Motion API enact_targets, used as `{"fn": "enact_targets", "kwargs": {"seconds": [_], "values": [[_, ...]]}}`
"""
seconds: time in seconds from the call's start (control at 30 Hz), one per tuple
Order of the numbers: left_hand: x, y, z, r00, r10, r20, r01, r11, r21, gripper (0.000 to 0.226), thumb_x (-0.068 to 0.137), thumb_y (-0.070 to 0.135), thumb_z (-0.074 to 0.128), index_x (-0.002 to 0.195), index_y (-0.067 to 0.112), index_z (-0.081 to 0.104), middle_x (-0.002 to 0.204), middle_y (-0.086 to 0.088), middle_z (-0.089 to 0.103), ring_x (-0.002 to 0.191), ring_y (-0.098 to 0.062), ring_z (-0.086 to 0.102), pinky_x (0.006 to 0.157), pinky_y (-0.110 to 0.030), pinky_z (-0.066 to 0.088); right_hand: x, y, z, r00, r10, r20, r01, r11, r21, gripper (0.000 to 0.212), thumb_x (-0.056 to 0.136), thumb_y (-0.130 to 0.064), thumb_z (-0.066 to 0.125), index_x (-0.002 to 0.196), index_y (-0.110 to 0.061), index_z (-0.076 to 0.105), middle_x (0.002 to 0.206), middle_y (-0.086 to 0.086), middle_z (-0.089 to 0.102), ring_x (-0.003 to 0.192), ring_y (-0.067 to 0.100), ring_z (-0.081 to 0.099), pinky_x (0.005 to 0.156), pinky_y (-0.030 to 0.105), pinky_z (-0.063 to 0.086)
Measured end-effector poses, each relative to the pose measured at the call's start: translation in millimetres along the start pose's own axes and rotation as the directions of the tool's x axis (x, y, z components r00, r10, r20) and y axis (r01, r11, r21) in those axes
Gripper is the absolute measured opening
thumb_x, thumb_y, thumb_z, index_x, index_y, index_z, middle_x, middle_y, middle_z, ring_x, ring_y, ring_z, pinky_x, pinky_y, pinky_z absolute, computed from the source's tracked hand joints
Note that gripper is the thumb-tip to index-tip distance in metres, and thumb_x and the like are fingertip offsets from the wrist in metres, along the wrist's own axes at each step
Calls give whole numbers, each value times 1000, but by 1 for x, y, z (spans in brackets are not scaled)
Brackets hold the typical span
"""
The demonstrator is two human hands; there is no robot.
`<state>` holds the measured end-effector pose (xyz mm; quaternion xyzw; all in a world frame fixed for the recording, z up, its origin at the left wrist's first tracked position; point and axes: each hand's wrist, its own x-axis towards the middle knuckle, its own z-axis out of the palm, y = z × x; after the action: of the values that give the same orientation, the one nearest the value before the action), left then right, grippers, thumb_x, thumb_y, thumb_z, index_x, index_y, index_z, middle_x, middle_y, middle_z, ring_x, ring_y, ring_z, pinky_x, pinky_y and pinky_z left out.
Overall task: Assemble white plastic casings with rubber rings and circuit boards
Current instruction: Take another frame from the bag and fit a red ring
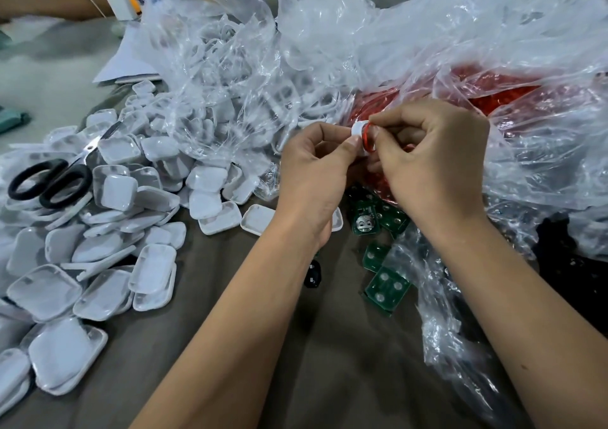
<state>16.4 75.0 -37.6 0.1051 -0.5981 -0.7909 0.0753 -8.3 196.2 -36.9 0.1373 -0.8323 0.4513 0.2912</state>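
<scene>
Grey cloth worktop (329,362) lies heaped with parts; left hand (316,178) pinches a small, stiff white plastic casing (358,131) by its edges; right hand (431,162) pinches a stretchy thin red rubber ring (366,135) against it; both likely light, slippery.

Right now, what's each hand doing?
Left hand: grips a white casing.
Right hand: pinches a red ring against the casing.
</scene>
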Motion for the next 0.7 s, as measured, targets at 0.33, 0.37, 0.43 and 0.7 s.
{"fn": "enact_targets", "kwargs": {"seconds": [0.33, 0.37, 0.43, 0.7], "values": [[0, -3, 0, 994, 108, -14, -106, 988, 110, 7, 93, 0, 69, 87, 0, 66, 92, -29, 72, 91, -51, 69, 83, -65, 57, -2, -2, 1, 985, -172, -22, 164, 966, -201, 11, 85, -1, 75, 91, -5, 83, 85, 8, 76, 74, 13, 63, 72, 17, 44], [-1, -3, 0, 993, 121, -14, -119, 986, 120, 8, 91, 1, 71, 86, 0, 66, 91, -28, 72, 90, -50, 69, 82, -65, 57, -2, -2, 1, 986, -165, -24, 157, 966, -204, 11, 85, -1, 74, 91, -5, 82, 85, 9, 77, 74, 12, 63, 72, 15, 43], [-1, -4, 0, 992, 125, -10, -123, 985, 122, 10, 90, 3, 75, 86, -2, 66, 90, -28, 72, 90, -49, 69, 82, -64, 57, -2, -1, 1, 988, -150, -26, 142, 970, -197, 11, 85, -2, 75, 91, -5, 82, 85, 8, 76, 74, 9, 61, 71, 8, 40], [0, -3, -1, 999, 52, 9, -53, 996, 71, 14, 95, 6, 69, 85, -2, 65, 87, -34, 67, 76, -35, 65, 83, -68, 55, 0, 1, -1, 999, 17, 44, -18, 1000, 22, 10, 88, -8, 74, 93, -13, 81, 81, 1, 75, 66, 14, 72, 66, 38, 62]]}}
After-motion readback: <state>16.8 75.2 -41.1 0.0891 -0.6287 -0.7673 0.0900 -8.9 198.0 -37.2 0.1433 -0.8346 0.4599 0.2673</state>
